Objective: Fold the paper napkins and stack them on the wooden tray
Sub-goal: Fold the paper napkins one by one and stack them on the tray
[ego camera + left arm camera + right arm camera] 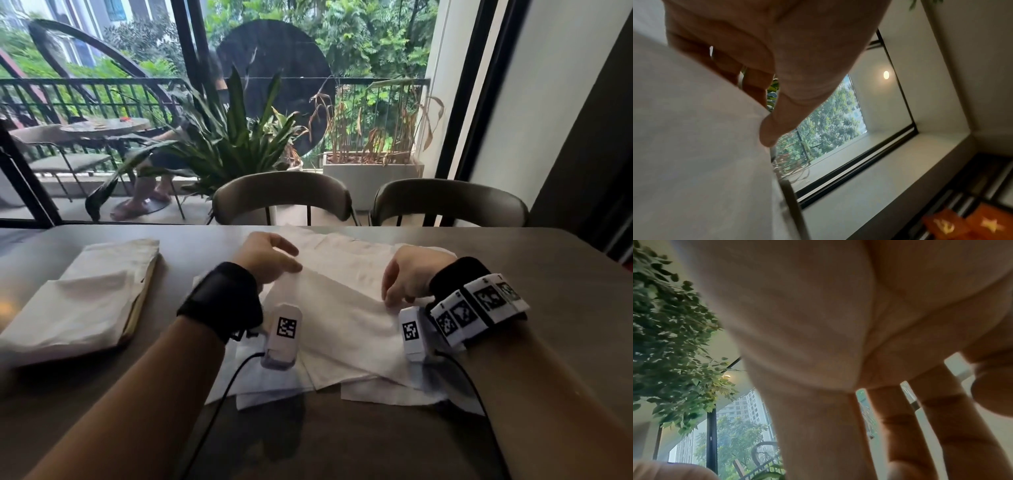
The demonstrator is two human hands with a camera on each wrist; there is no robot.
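Now both hands work the top napkin of the loose pile. The left hand pinches its corner between thumb and fingers; the right hand presses curled fingertips on its edge. Folded napkins lie on the tray.

the paper napkins are thin, matt white tissue, softly creased, and lie on a smooth brown worktop with a dull sheen. the wooden tray shows a pale, bare-looking edge under more matt white paper. black cloth wrist straps carry glossy white plastic camera housings.
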